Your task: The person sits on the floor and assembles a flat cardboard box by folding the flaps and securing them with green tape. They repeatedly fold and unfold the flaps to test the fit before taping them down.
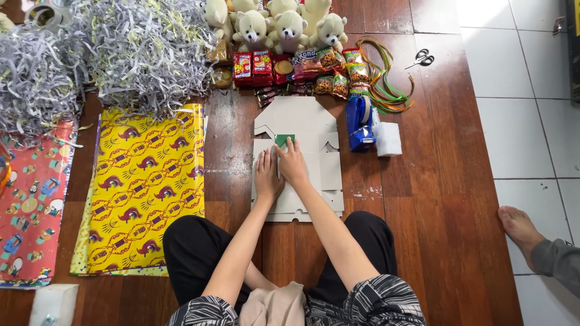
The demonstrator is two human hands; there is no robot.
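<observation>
A flat, unfolded grey cardboard box blank (320, 175) lies on the wooden floor in front of my knees. My left hand (266, 175) presses flat on its middle, fingers together. My right hand (292, 162) lies beside it, fingers spread on the cardboard, fingertips near a small green patch (284, 139) at a fold. Neither hand holds anything.
Yellow patterned wrapping paper (145, 187) and red patterned paper (33, 199) lie left. Shredded paper (109, 54) is piled at the back left. Teddy bears (284, 27), snack packets (290, 69), ribbons (386, 84), scissors (421, 58), a blue tape dispenser (360, 124) sit beyond. Another person's foot (519, 226) is at right.
</observation>
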